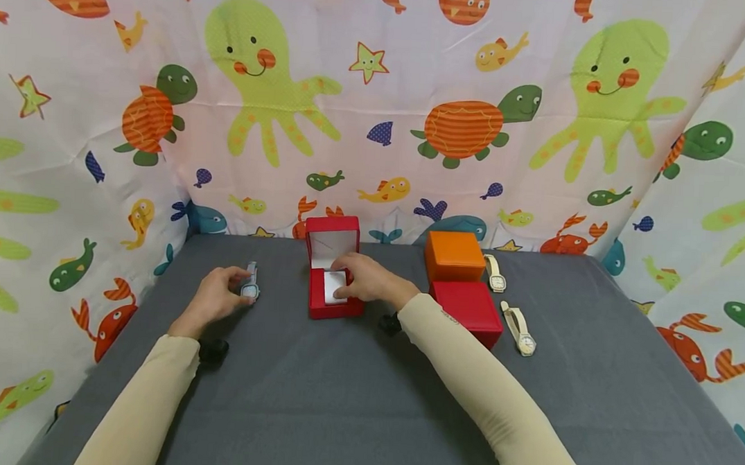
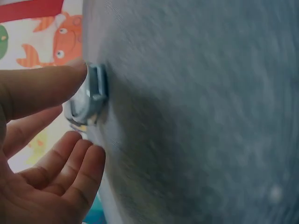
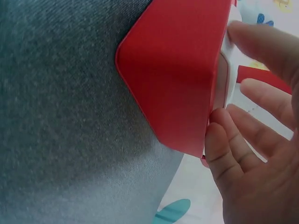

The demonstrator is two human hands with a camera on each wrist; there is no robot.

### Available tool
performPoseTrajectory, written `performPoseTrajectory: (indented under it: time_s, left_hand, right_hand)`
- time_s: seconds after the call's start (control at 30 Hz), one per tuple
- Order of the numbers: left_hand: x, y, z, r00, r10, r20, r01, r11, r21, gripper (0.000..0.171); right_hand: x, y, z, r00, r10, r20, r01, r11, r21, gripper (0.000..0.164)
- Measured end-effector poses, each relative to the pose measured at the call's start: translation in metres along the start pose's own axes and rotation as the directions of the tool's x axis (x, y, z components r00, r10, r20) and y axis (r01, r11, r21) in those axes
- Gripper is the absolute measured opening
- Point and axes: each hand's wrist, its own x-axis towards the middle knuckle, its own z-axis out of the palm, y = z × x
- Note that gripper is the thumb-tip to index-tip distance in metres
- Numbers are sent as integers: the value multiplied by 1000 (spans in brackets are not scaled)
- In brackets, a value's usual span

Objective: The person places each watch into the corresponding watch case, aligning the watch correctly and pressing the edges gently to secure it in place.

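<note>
A light blue watch [image 1: 250, 291] lies on the grey cloth at the left, strap pointing to the back. My left hand [image 1: 213, 296] reaches in from its left, thumb and fingers spread apart; in the left wrist view the thumb [image 2: 51, 88] overlaps the watch. An opened red watch box [image 1: 334, 313] stands at the middle back, lid upright with a pale lining. Inside it sits a white cushion [image 1: 334, 286]. My right hand [image 1: 370, 277] grips the cushion between thumb and fingers, while other fingers [image 3: 219, 144] rest by the box's rim.
Right of the open box stand an orange box [image 1: 455, 253] and, in front of it, a closed red box [image 1: 469, 306]. Two cream-strapped watches, one behind [image 1: 495, 274] and one nearer [image 1: 519, 330], lie beside them. A patterned curtain [image 1: 377, 122] encloses the table's back and sides.
</note>
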Motion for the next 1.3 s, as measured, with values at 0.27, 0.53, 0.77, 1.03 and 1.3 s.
performPoseTrajectory:
  time_s: [0.27,0.53,0.77,1.03,1.3]
  left_hand:
    - [5,-7,2,998,-22,59,23,999,-27,46]
    - [11,-9,3,994,-8,111,9,1000,-11,40]
    - [11,-9,3,993,-17,118,19,1000,-15,39]
    - [9,-5,4,996,60,62,-58,998,-32,38]
    - [5,18,5,994,105,30,-100,986,-135,37]
  right_hand:
    - [2,-1,-5,995,-11,101,17,998,-57,63]
    - [4,-4,-6,991,-8,137,21,995,-99,63]
    - [3,-4,-6,996,-8,91,17,994,-105,64]
    - [-6,-4,-12,999,-46,28,47,998,-42,62]
    - [-18,-6,-13,995,-84,-44,84,996,10,59]
